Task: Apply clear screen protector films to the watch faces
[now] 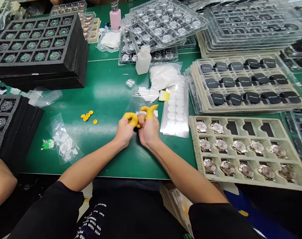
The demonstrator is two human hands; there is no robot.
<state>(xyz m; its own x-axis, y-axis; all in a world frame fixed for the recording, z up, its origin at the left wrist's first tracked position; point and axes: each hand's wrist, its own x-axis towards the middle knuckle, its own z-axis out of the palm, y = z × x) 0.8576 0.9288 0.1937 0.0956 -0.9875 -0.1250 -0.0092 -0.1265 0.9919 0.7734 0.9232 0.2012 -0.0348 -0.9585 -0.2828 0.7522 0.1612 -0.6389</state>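
Note:
My left hand and my right hand meet above the middle of the green table. Yellow finger cots cover some fingertips on both. My left fingers are curled in a pinch, and a thin yellow strand, apparently the stretched edge of a finger cot, runs from them to my right hand. On the right, two yellow-covered fingers stick out apart, while bare fingers bend towards the left hand; their tips are partly hidden. Several loose rolled yellow finger cots lie on the table left of my hands.
On the right are a tray of watches and stacked trays with black pieces. Black foam trays stand at left. A sheet of round stickers, white bottle and pink bottle lie beyond. Another person's arm shows at left.

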